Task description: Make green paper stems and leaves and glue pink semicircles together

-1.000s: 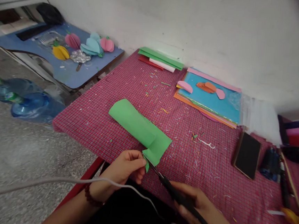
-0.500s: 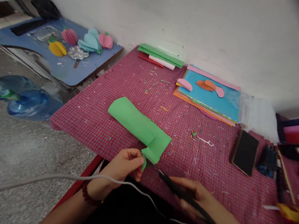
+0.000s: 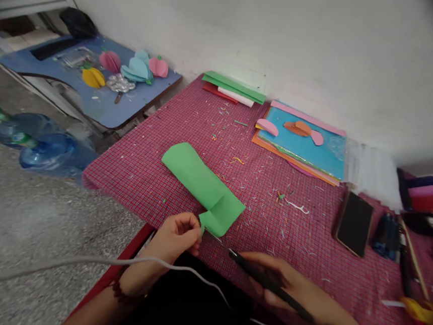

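Note:
A sheet of green paper (image 3: 200,179), curled along its length, lies slantwise on the checked tablecloth near its front edge. My left hand (image 3: 179,237) pinches the paper's near corner between thumb and fingers. Black-handled scissors (image 3: 263,278) are gripped in my right hand (image 3: 278,274), to the right of the paper. Their thin blades point up and left and reach the paper's edge close by my left fingertips. Whether the blades are fully closed is hard to see.
Stacked coloured sheets (image 3: 308,153) and folded paper (image 3: 234,87) lie by the wall. A phone (image 3: 354,222) and black tape roll (image 3: 426,224) are at right. Paper fruits (image 3: 137,68) sit on a blue table (image 3: 111,110). A white cable (image 3: 117,261) crosses my left wrist.
My left hand has shifted slightly left with the paper's corner. The scissor blades are drawn back a little from the paper, and the view has tilted slightly.

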Available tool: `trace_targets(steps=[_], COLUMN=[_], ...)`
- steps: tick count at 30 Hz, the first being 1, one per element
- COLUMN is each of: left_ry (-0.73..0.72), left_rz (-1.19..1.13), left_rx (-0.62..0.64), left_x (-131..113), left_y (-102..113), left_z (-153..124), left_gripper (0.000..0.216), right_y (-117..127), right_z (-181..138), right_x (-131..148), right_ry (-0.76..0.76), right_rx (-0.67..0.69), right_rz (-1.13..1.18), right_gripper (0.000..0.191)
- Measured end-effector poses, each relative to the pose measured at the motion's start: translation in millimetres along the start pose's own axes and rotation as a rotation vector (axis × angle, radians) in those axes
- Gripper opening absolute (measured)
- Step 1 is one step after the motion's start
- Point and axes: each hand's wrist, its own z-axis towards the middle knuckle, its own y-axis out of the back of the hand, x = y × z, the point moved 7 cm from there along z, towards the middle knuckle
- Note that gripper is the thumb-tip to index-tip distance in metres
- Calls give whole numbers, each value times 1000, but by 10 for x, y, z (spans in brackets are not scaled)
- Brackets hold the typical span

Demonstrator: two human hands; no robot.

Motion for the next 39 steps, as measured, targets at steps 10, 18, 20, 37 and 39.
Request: trace_targets(steps=[10, 18, 20, 37, 39], left_ry=[-109, -49, -36, 36, 37], left_rz=[91, -37, -66, -110, -107], left_rx=[-78, -22, -36, -104, -102], left_x=[-122, 5, 16, 55, 56], left_y=[109, 9, 4, -16, -18], left_z=[-98, -74, -67, 27, 35], left_gripper=[27, 31, 32, 30, 30], right_y=[-106, -301, -325, -345, -348], right_z=[152, 266, 321, 438, 439], right_x=[110, 170, 145, -82, -87], right_ry=[1, 8, 12, 67, 71], right_rx=[-15, -70, -47, -100, -108], right_rz=[48, 131, 145, 249, 251], right_gripper=[71, 72, 77, 71, 72])
